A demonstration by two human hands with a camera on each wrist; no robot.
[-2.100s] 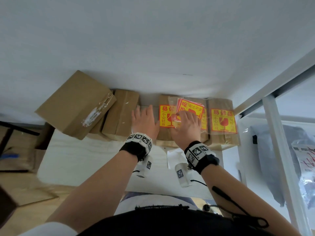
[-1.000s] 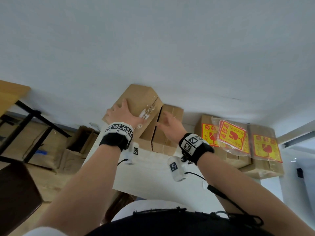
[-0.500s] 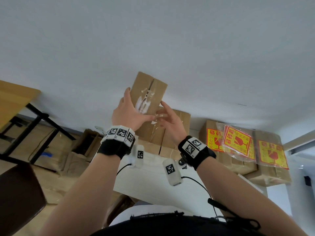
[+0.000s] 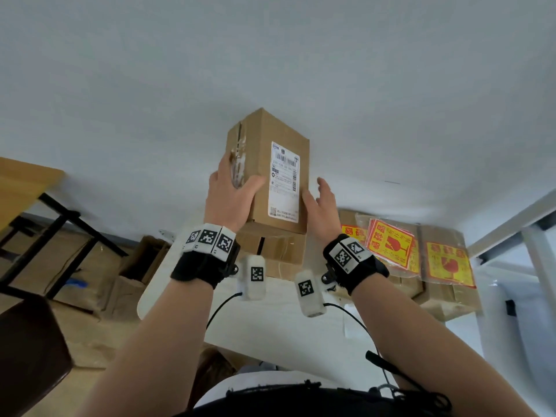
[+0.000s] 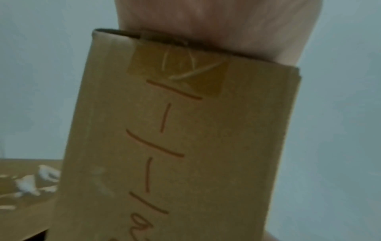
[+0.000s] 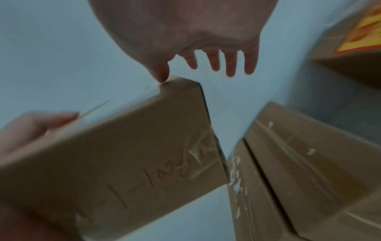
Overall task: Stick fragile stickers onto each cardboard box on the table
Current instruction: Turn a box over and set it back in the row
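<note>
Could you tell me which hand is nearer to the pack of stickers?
Right. The right hand hovers just left of the sticker pack; the left hand grips the lifted box, farther left.

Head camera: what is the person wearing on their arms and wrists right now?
Both forearms are bare. The left hand and right hand have no gloves. Each wrist carries a black strap topped by white blocks printed with black square-pattern markers. A white capsule-shaped unit with its own marker hangs under each wrist, trailing a thin black cable.
</note>
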